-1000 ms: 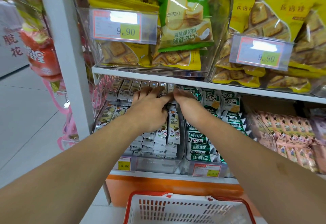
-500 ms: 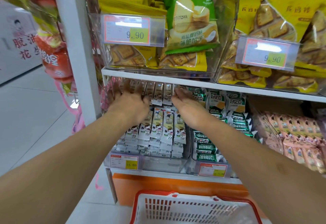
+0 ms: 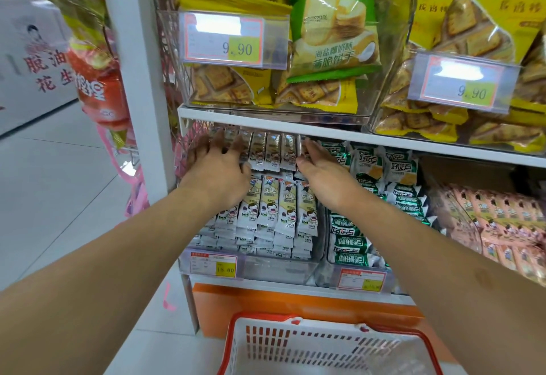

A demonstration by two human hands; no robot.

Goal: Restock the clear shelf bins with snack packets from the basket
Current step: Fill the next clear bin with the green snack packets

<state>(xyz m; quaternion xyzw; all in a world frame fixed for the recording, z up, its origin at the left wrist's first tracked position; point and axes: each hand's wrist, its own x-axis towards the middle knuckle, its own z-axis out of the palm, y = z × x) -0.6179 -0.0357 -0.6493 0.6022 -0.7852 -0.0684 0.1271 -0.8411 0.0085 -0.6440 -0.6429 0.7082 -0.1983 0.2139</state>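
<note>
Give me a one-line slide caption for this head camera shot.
Both hands, left and right, straighten a row of white snack packets in a clear bin.

The stick packets [image 3: 273, 212] in the clear bin [image 3: 280, 269] are showing white and cream with a small cartoon figure and dark print. Beside them the green packets [image 3: 351, 241] are carrying white lettering. Further right the pink packets [image 3: 502, 221] are showing pale rose with tiny figures. Above, the yellow biscuit bags [image 3: 236, 85] are displaying brown square crackers, and the green bag [image 3: 331, 25] is showing pale round biscuits. The price tags [image 3: 224, 39] are showing white with red borders and a yellow patch. The basket [image 3: 295, 342] is showing white with a red rim.
</note>
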